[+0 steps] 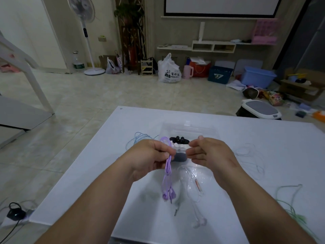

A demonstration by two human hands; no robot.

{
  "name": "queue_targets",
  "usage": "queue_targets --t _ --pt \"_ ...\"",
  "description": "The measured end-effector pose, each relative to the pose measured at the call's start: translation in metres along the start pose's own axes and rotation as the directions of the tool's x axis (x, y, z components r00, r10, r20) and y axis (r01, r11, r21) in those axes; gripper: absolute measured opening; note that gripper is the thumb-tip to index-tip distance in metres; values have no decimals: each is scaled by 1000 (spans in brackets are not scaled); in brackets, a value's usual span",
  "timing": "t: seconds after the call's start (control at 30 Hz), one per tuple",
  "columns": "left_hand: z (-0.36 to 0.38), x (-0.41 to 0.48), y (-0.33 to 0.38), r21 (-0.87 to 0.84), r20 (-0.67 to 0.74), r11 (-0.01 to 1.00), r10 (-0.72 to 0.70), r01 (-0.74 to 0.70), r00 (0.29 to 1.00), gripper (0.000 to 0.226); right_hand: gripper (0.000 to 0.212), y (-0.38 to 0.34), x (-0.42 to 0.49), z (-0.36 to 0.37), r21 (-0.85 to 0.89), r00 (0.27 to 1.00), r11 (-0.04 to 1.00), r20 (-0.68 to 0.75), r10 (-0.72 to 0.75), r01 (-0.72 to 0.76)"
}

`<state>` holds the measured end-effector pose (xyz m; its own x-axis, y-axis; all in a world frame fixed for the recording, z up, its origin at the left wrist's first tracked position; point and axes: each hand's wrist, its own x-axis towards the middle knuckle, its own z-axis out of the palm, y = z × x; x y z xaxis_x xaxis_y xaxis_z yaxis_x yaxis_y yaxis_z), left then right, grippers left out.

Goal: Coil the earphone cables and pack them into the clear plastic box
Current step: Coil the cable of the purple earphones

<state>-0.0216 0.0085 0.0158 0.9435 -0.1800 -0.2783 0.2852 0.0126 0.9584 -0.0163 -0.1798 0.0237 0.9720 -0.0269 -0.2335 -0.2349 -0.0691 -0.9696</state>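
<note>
My left hand point(151, 155) pinches a folded purple earphone cable point(168, 173); its loops stick up above my fingers and its earbuds dangle below, over the white table point(88, 182). My right hand point(207, 152) hovers beside it with relaxed fingers, holding nothing. Behind both hands stands the clear plastic box point(190, 128), with black and white coiled earphones inside, partly hidden. A pale pink earphone cable point(193, 191) lies loose on the table below my hands.
Loose cables lie on the table: a blue cable point(139, 138) at the back left, a white cable point(253, 155) at the right, a green cable point(288, 199) at the far right. A black mouse point(15, 214) sits off the table's left corner.
</note>
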Motion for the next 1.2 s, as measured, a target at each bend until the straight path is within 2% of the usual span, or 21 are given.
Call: queue_targets --t 0.1,0.2,0.3,0.4,0.43,0.57,0.67,0.77,0.83,0.9,1.07,1.2 --pt "5 11 -19 205 -30 976 -71 76 997 28 33 1 3 2 -9 999 1000 -28 -15 15" --pt "9 26 -46 540 -108 835 -60 109 992 30 32 3 4 3 -41 999 998 -39 -38 37" --pt "13 35 -62 759 -116 648 32 68 993 33 32 2 4 3 -75 998 996 -40 -53 50" --pt "19 37 -67 870 -117 492 169 19 979 23 31 4 4 1 -115 997 991 -46 -69 63" --pt "20 37 -68 881 -114 473 208 2 972 18 31 4 4 1 -123 996 990 -46 -73 67" --pt "23 36 -69 873 -114 486 273 -35 955 27 29 3 2 -1 -134 996 988 -35 -86 80" --pt "22 34 -67 874 -195 485 274 40 942 39 27 3 2 0 -147 996 986 -30 -90 85" --pt "21 33 -67 898 -275 411 241 158 931 31 27 3 1 0 -157 995 983 -23 -99 94" --pt "22 37 -70 899 -282 397 204 184 937 24 27 3 1 0 -165 994 981 -17 -105 101" --pt "24 40 -73 890 -270 420 171 178 948 19 26 3 1 0 -174 994 979 -10 -113 110" --pt "36 41 -77 826 -223 552 129 117 966 10 26 4 2 1 -192 993 974 -7 -120 117" --pt "40 41 -77 826 -216 552 120 116 969 32 26 4 3 2 -202 993 972 -11 -122 117"
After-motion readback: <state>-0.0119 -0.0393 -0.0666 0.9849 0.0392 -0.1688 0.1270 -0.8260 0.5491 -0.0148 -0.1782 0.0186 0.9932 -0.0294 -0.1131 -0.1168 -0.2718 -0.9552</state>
